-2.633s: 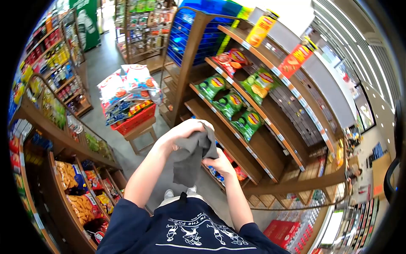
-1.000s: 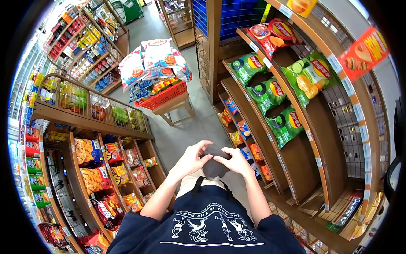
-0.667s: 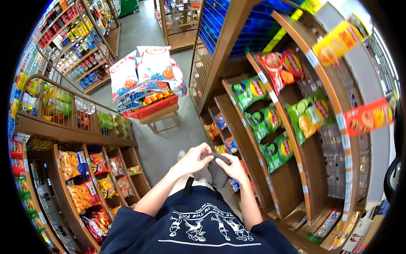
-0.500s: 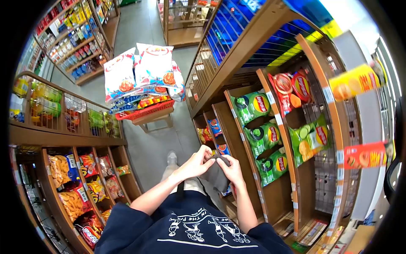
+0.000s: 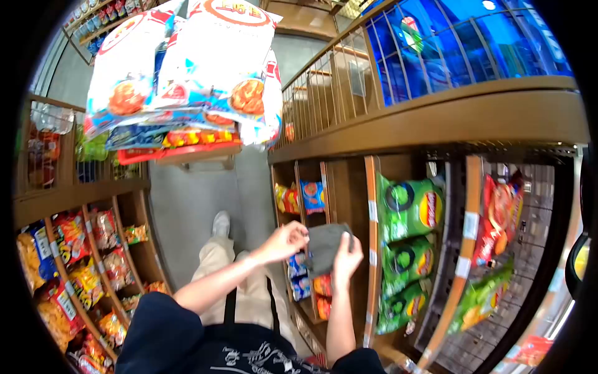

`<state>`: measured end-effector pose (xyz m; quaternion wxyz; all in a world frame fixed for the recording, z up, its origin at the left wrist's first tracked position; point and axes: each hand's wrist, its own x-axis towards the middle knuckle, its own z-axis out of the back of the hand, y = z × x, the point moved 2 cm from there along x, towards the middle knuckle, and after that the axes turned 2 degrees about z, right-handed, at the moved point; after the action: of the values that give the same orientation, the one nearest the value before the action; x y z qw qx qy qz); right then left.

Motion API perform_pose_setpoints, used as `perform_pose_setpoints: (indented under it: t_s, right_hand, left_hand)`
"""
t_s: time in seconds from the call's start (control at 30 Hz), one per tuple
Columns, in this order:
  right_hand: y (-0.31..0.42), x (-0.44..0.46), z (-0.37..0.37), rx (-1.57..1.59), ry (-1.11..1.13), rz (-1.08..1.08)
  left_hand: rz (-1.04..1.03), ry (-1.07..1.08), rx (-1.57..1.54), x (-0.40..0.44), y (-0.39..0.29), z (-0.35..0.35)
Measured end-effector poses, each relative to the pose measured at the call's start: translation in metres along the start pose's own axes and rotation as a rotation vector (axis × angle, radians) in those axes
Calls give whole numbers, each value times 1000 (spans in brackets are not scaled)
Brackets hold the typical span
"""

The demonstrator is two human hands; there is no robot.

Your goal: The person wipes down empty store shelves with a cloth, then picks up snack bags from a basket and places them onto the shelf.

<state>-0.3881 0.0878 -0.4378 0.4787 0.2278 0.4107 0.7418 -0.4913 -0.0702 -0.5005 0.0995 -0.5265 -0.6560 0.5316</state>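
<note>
The gray cloth (image 5: 325, 249) was up in front of the person's body, between the left hand (image 5: 288, 243) and the right hand (image 5: 346, 257). It lay to the right of the left fingers, whose tips were curled close together at its upper left edge; whether they pinched a bit of it or only touched it, I could not tell. The right hand had the opposite edge pinched — its thumb lay over the near face, with the other fingers partly hidden around the side. Between the two hands the cloth was spread fairly flat, its lower part hanging past the left fingertips.

Below the hands were the beige trousers (image 5: 215, 268) and a light shoe (image 5: 221, 224) on the gray floor (image 5: 187, 206). Ahead and to the left, large white snack bags (image 5: 212, 56) were piled above a red basket (image 5: 208, 151), with smaller blue and yellow-red packets between them. To the right of the cloth, green chip bags (image 5: 408, 209) stood in the shelf unit (image 5: 511, 118) — blue packaging (image 5: 461, 43) showed above, behind wire bars. More snack packets (image 5: 87, 280) filled the left shelves.
</note>
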Motion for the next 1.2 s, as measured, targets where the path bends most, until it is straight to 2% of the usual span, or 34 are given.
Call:
perform_pose_setpoints:
  t_s: [0.03,0.1,0.17,0.2,0.27,0.37,0.5,0.7,0.9,1.0,1.2]
  right_hand:
    - [-16,21,3,-135,-33,44]
    - [-57,57,2,-352,-165,149]
    - [-58,77,-4,-382,-84,164]
    - [-66,83,-11,-312,-102,189]
    - [-74,82,-20,-375,-61,237]
    - [-94,89,-27,-295,7,215]
    - [-95,93,-26,-299,21,263]
    - [-88,95,-30,-287,37,288]
    - [-86,96,-32,-186,138,371]
    - [-90,107,-33,-354,153,525]
    - [-97,119,-35,-361,183,496]
  left_hand:
    - [-35,4,174,8,-6,1]
    - [-463,-54,532,30,-3,-2]
    - [-705,-18,748,57,-9,-7]
    - [-767,-16,865,70,-14,-8]
    - [-866,-14,1042,94,-7,-11]
    - [-1002,24,1100,121,5,-4]
    - [-1091,75,1115,141,19,8]
    - [-1241,65,956,162,30,10]
    - [-1325,-42,991,159,35,9]
    - [-1373,-131,1048,154,38,9]
    - [-1400,-231,1137,146,38,4]
